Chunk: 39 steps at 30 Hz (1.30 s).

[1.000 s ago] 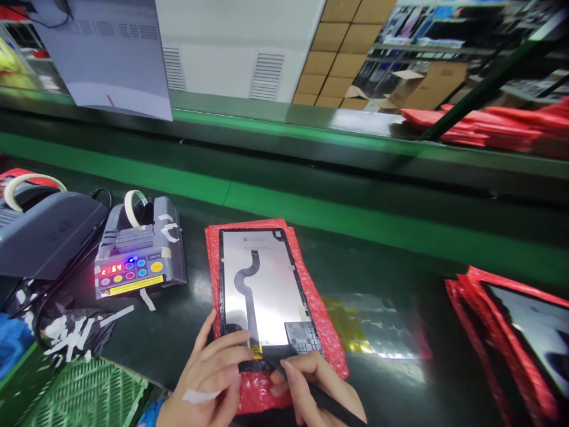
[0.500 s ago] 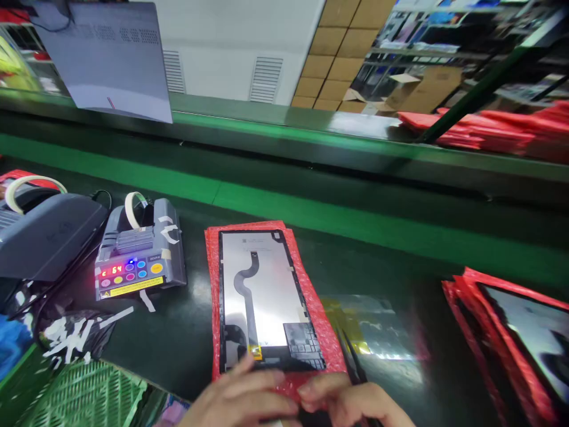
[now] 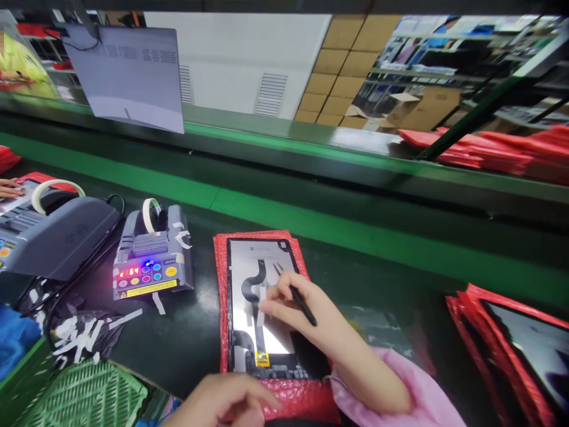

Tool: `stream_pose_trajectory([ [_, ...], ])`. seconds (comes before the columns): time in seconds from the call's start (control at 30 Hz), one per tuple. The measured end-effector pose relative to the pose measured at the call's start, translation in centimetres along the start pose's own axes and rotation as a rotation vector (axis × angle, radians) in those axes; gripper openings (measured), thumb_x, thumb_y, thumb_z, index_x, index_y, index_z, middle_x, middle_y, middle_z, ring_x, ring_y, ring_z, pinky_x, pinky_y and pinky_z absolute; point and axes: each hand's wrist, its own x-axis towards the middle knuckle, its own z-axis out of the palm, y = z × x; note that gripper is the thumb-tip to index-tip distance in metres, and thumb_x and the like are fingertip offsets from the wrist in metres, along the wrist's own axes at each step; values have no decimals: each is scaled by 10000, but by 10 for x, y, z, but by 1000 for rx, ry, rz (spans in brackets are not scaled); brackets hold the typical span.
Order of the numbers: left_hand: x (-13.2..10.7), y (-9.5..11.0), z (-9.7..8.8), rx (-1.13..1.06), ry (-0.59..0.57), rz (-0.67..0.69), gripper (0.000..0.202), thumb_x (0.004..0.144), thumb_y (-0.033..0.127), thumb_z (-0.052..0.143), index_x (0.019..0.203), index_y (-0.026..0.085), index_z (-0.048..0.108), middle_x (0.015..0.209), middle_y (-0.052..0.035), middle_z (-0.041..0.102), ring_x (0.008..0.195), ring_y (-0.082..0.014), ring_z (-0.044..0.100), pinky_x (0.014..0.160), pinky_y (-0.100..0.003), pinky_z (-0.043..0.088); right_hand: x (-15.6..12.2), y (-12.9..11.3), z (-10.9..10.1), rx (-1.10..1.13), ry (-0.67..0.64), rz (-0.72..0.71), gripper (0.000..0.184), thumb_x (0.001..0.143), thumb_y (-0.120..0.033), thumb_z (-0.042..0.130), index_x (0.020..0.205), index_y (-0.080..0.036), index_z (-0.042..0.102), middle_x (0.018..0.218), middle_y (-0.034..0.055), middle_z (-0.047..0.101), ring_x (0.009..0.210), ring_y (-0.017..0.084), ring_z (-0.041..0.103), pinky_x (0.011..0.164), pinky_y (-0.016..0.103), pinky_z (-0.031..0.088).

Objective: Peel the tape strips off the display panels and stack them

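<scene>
A tablet screen panel (image 3: 240, 284) lies silver back up on red bubble wrap (image 3: 302, 394), with a dark ribbon cable (image 3: 251, 289) running down it to a yellow taped end. Over the panel, my right hand (image 3: 293, 299) is closed on black tweezers (image 3: 304, 305), whose tips point up and away. A short white tape strip (image 3: 261, 308) hangs at the thumb and fingertips of that hand, above the cable. My left hand (image 3: 226, 400) lies at the near edge of the wrap, fingers loosely bent and apart; its lower part is cut off by the frame.
A tape dispenser (image 3: 153, 255) with a lit display stands left of the panel, another grey dispenser (image 3: 66, 231) beyond it. Tape scraps (image 3: 82, 338) lie near a green crate (image 3: 89, 394). More wrapped panels (image 3: 520, 350) are at right. A co-worker's hand (image 3: 9, 188) shows far left.
My right hand has moved up from the near edge to over the panel, now holding tweezers and a white strip. My left hand has drawn slightly down. The view has shifted a little.
</scene>
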Motion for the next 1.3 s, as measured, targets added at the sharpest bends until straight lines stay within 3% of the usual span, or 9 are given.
stream_pose_trajectory([
  [0.13, 16, 29, -25, 538, 295, 149, 267, 1021, 167, 409, 1117, 196, 656, 889, -56, 654, 812, -183, 592, 766, -297, 491, 26, 22, 8, -32, -33, 10, 484, 780, -501, 743, 705, -253, 335, 716, -6, 644, 629, 142, 552, 633, 286, 431],
  [0.27, 37, 29, -33, 927, 355, 241, 278, 988, 118, 428, 1147, 157, 653, 875, -76, 602, 791, -233, 529, 696, -352, 461, 29, 30, 13, -94, 16, -2, 407, 796, -420, 708, 721, -257, 342, 743, 13, 695, 655, 164, 584, 659, 304, 431],
  [0.53, 53, 17, -30, 1134, 364, 212, 293, 940, 113, 513, 1173, 149, 686, 822, -71, 553, 736, -245, 496, 630, -344, 388, 30, 38, 16, -140, 84, -15, 397, 781, -383, 700, 720, -266, 326, 748, 14, 715, 651, 186, 615, 651, 316, 457],
  [0.7, 54, 17, -29, 1157, 378, 212, 345, 943, 93, 475, 1199, 151, 699, 790, -72, 567, 710, -243, 506, 609, -336, 377, 51, 37, 15, -219, 165, 0, 384, 713, -333, 717, 726, -268, 339, 735, -8, 711, 647, 190, 610, 666, 325, 452],
  [0.8, 42, 9, -30, 955, 393, 181, 343, 975, 137, 449, 1186, 192, 713, 820, -76, 594, 744, -239, 545, 650, -350, 426, 72, 35, 8, -247, 259, 10, 365, 670, -297, 721, 742, -271, 364, 694, -32, 668, 633, 195, 611, 640, 318, 453],
  [0.93, 8, -18, -37, 193, 626, -26, 285, 991, 426, 550, 1005, 199, 722, 803, -51, 625, 744, -190, 607, 691, -306, 475, 71, 27, -14, -249, 339, 2, 386, 735, -414, 707, 739, -275, 347, 617, -48, 607, 534, 179, 562, 561, 300, 435],
  [1.07, -13, -30, -52, -450, 905, -218, 577, 788, 682, 726, 1027, 162, 659, 661, 1, 604, 526, -114, 475, 533, -241, 379, 20, 29, -33, -290, 358, -77, 459, 834, -545, 667, 699, -269, 326, 576, -47, 549, 516, 157, 537, 557, 282, 452],
  [1.17, -5, -19, -59, -552, 995, -246, 656, 611, 679, 860, 922, 131, 678, 655, -20, 639, 512, -111, 482, 500, -235, 371, -32, 44, -41, -329, 352, -86, 448, 914, -558, 602, 693, -264, 346, 609, -13, 597, 540, 155, 566, 537, 262, 464],
  [1.3, 8, -6, -58, -599, 1152, -174, 590, 485, 637, 924, 615, 163, 596, 482, 49, 479, 458, -92, 423, 465, -226, 382, -97, 75, -53, -442, 429, -124, 416, 932, -524, 602, 685, -261, 396, 571, -26, 590, 475, 136, 540, 492, 235, 465],
])
